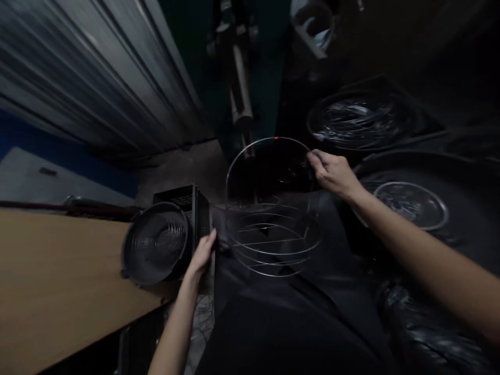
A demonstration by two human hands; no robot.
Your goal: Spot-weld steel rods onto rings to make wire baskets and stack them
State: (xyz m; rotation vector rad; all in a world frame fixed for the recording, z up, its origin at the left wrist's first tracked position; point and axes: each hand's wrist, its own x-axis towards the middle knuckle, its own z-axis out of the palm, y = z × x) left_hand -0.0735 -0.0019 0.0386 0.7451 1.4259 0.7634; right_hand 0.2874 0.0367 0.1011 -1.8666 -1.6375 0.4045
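Observation:
Thin metal wire hoops hang before my dark clothing. My right hand [328, 169] is closed on the upper right of a large upright wire hoop [227, 179]. Below it, several more wire rings [273, 253] lie flatter, one under another; whether they join the held hoop I cannot tell. My left hand [202, 253] is lower and to the left, with at least one finger stretched out. Nothing shows in it, though it is slightly blurred. Just left of that hand stands a round black tub [156, 245] with ring-like shapes inside.
A wooden tabletop [62, 281] fills the lower left, beside a black slotted crate [195, 208]. On the right are a wide black tub [469, 192] holding a smaller clear-looking ring-rimmed container [445, 213] and a round container of shiny strands [359, 120]. Corrugated metal [97, 62] rises upper left.

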